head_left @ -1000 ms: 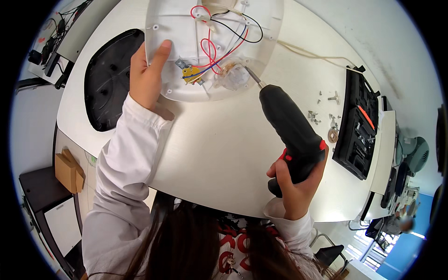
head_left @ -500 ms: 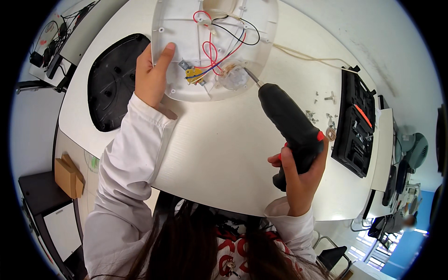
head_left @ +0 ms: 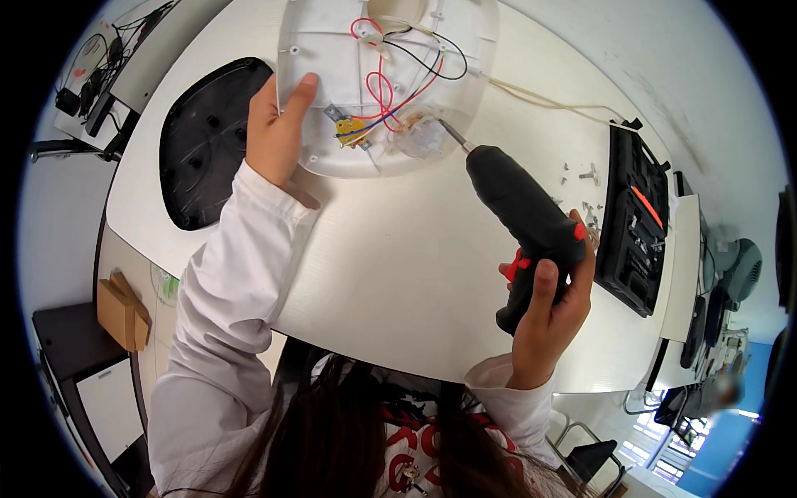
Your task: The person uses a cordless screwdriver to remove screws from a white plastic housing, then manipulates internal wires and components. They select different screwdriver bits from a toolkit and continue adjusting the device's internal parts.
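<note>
My left hand (head_left: pixel 278 133) grips the left edge of a white plastic housing (head_left: pixel 315 29), thumb on top. The housing holds red, black and blue wires (head_left: pixel 378 87), a yellow switch part (head_left: pixel 353 131) with metal tabs and a clear round piece (head_left: pixel 423 141). My right hand (head_left: pixel 552 315) is closed round the pistol handle of a black cordless screwdriver (head_left: pixel 510 191) with red buttons. Its bit points at the clear piece's upper right; whether it touches, I cannot tell.
A black cover (head_left: pixel 212 145) lies left on the white table (head_left: pixel 382 274). Small screws (head_left: pixel 589 174) and a black tool case (head_left: pixel 631 241) lie right, near a pale cord (head_left: pixel 564 106). Cardboard (head_left: pixel 124 311) sits low left; a blurred person (head_left: pixel 722 390) is beyond the table.
The housing and my left hand have shifted slightly right. The screwdriver has moved slightly right, and my right hand's fingers have shifted on its handle, the thumb now lower on it.
</note>
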### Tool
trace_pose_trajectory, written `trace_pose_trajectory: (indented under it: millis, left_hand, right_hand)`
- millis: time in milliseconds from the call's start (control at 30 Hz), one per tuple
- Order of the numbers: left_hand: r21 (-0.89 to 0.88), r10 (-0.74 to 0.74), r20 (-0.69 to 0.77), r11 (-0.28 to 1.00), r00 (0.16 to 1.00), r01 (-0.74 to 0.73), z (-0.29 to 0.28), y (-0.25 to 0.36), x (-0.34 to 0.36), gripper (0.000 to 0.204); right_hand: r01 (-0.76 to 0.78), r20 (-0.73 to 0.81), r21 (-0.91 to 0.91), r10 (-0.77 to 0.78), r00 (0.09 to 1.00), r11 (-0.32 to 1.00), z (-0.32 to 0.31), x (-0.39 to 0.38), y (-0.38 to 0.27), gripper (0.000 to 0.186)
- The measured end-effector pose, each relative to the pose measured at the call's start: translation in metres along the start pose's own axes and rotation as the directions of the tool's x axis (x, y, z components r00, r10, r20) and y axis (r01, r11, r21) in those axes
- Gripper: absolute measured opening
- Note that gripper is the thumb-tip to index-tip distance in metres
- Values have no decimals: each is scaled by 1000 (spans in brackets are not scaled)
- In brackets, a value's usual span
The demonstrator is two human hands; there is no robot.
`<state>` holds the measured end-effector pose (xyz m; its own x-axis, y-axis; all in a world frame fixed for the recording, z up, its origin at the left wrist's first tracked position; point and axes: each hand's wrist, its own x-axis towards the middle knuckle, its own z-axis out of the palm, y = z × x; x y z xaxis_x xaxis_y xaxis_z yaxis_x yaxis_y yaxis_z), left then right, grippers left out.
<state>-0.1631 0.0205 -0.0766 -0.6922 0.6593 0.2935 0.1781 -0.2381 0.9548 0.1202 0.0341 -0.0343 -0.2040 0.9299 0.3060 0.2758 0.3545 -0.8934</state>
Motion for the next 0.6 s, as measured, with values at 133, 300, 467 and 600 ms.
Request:
trace_pose_trajectory:
  millis: [133, 300, 467, 600]
  left_hand:
    - [19, 19, 9, 1000, 1000, -19, -1, -4, 1, 25]
    - [-5, 44, -1, 999, 999, -44, 2, 2, -1, 25]
    - [14, 2, 10, 1000, 1000, -2, -1, 0, 1, 26]
    - [-14, 5, -8, 1000, 1000, -5, 0, 0, 0, 27]
  right_hand:
    - [46, 5, -30, -45, 999, 999, 2, -2, -6, 54]
    - [-3, 158, 32, -2, 988, 999, 6, -1, -13, 63]
    - [-85, 171, 38, 77, 982, 996, 6, -1, -16, 66]
    - [-102, 202, 68, 87, 975, 992, 3, 3, -24, 57]
